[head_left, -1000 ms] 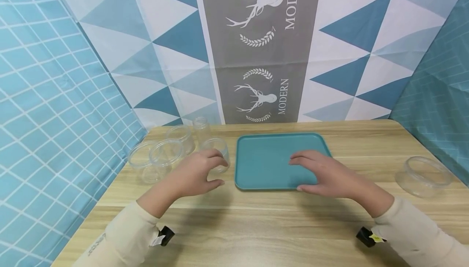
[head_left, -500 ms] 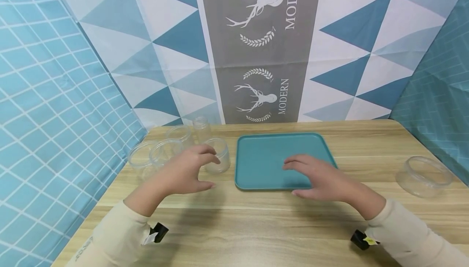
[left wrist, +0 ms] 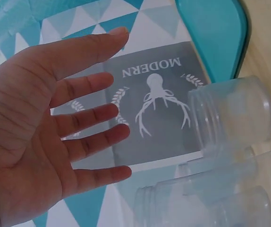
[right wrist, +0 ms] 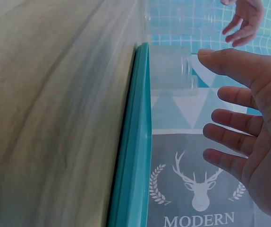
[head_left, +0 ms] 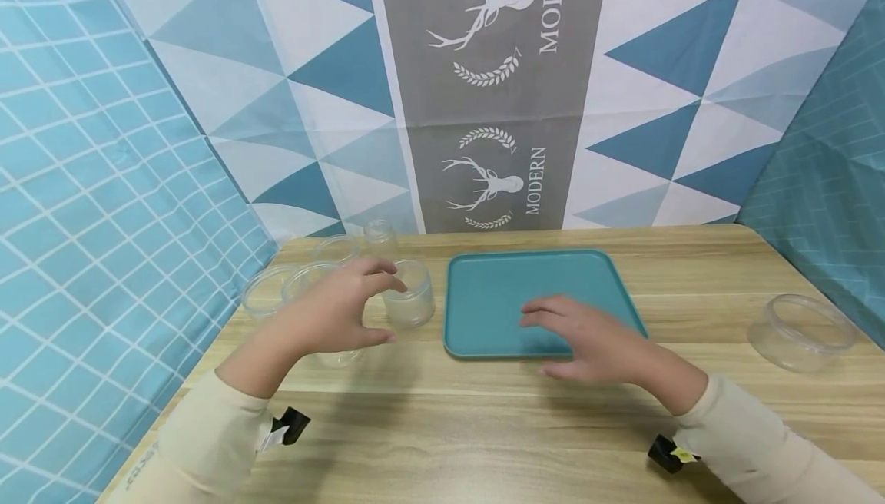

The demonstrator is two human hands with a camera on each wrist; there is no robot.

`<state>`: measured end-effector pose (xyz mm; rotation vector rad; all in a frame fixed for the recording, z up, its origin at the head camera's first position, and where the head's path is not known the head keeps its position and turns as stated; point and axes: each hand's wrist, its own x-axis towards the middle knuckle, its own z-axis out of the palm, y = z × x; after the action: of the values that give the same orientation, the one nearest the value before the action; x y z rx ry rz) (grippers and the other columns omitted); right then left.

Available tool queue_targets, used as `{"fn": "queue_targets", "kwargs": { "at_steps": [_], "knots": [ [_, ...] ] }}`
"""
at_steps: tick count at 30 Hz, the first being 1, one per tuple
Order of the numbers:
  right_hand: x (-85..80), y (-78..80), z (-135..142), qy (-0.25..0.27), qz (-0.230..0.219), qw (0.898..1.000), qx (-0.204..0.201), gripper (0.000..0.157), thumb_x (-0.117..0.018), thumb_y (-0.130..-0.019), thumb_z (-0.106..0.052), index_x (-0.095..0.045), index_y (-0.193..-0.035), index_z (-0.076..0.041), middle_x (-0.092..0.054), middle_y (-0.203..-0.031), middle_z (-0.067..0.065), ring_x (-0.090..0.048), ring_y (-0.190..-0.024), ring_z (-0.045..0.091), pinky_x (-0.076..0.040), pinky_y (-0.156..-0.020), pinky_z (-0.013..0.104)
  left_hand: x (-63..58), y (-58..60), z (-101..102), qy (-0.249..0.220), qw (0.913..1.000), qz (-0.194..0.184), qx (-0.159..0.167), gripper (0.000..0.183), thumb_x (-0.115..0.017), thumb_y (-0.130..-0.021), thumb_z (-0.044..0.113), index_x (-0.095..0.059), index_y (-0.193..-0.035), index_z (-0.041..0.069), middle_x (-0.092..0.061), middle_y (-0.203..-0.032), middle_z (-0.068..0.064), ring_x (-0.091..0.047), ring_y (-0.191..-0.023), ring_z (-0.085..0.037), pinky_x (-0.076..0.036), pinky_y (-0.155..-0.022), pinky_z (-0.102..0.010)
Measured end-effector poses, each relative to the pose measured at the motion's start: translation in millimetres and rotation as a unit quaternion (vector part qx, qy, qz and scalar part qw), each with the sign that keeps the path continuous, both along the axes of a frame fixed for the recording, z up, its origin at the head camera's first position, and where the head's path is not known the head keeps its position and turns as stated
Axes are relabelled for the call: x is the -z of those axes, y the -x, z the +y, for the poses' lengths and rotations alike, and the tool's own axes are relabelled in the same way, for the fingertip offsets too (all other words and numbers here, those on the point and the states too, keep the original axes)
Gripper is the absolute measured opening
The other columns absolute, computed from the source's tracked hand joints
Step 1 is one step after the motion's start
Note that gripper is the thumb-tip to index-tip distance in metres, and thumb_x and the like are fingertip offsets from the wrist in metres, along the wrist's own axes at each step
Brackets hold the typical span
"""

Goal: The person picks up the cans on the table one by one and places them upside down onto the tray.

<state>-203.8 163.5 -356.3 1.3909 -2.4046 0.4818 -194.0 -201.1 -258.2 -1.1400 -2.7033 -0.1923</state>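
My left hand (head_left: 339,308) hovers over the group of clear jars on the left, its fingers spread and holding nothing. Closest to its fingertips is a short clear jar (head_left: 411,306), standing upright without a lid; in the left wrist view a gap shows between the hand and this jar (left wrist: 239,113). My right hand (head_left: 588,339) is held above the front right part of a teal tray (head_left: 512,289), fingers apart and nothing in them. In the right wrist view the hand (right wrist: 253,123) is clear of the tray's rim (right wrist: 134,142).
Behind the left hand stand a slim clear jar (head_left: 380,241) and several wider clear jars, partly hidden by the hand and forearm. A wide, low clear jar (head_left: 802,335) sits near the table's right edge. Patterned cloth (head_left: 498,104) hangs behind the wooden table (head_left: 484,435).
Both hands have drifted left, the left hand away from the short jar's front, leaving more of that jar showing. The right hand has also dropped slightly lower in view. The jars and tray stay put.
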Motion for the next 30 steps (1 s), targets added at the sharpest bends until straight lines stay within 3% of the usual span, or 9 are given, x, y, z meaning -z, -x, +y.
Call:
{"fn": "queue_targets", "kwargs": {
  "at_steps": [7, 16, 25, 30],
  "knots": [
    [3.0, -1.7, -6, -0.02, -0.01, 1.0, 0.002, 0.061, -0.084, -0.075, -0.031, -0.06, -0.125, -0.006, -0.055, -0.132, 0.012, -0.052, -0.122, 0.03, -0.047, -0.097, 0.046, -9.3, -2.8, -6, 0.004, 0.9994, -0.005, -0.034, 0.057, -0.089, -0.068, 0.025, -0.066, -0.118, 0.008, -0.057, -0.127, -0.017, -0.053, -0.117, -0.037, -0.048, -0.094, -0.05],
    [1.9, -2.6, -13, -0.018, -0.033, 0.999, -0.005, 0.066, -0.082, -0.076, -0.039, -0.058, -0.129, -0.008, -0.052, -0.137, 0.011, -0.049, -0.126, 0.028, -0.045, -0.1, 0.045, -13.0, 1.6, -19, -0.011, 0.9993, 0.001, -0.036, 0.061, -0.09, -0.065, 0.026, -0.066, -0.118, 0.006, -0.056, -0.126, -0.02, -0.051, -0.118, -0.039, -0.045, -0.096, -0.053],
    [2.0, -1.7, -20, -0.006, -0.042, 0.999, -0.016, 0.071, -0.082, -0.074, -0.047, -0.058, -0.129, -0.009, -0.048, -0.14, 0.009, -0.047, -0.128, 0.028, -0.045, -0.099, 0.046, -17.7, 1.1, -36, 0.014, 0.9956, -0.005, -0.092, 0.06, -0.088, -0.07, 0.032, -0.067, -0.121, 0.009, -0.053, -0.132, -0.024, -0.05, -0.12, -0.044, -0.043, -0.095, -0.058],
    [4.6, -0.9, -21, 0.001, -0.042, 0.999, -0.024, 0.073, -0.081, -0.074, -0.05, -0.058, -0.13, -0.009, -0.045, -0.143, 0.008, -0.045, -0.129, 0.028, -0.045, -0.1, 0.047, -19.3, 2.6, -42, 0.021, 0.994, -0.008, -0.107, 0.062, -0.087, -0.07, 0.034, -0.067, -0.123, 0.009, -0.053, -0.131, -0.025, -0.049, -0.12, -0.046, -0.042, -0.095, -0.06]
  ]
}}
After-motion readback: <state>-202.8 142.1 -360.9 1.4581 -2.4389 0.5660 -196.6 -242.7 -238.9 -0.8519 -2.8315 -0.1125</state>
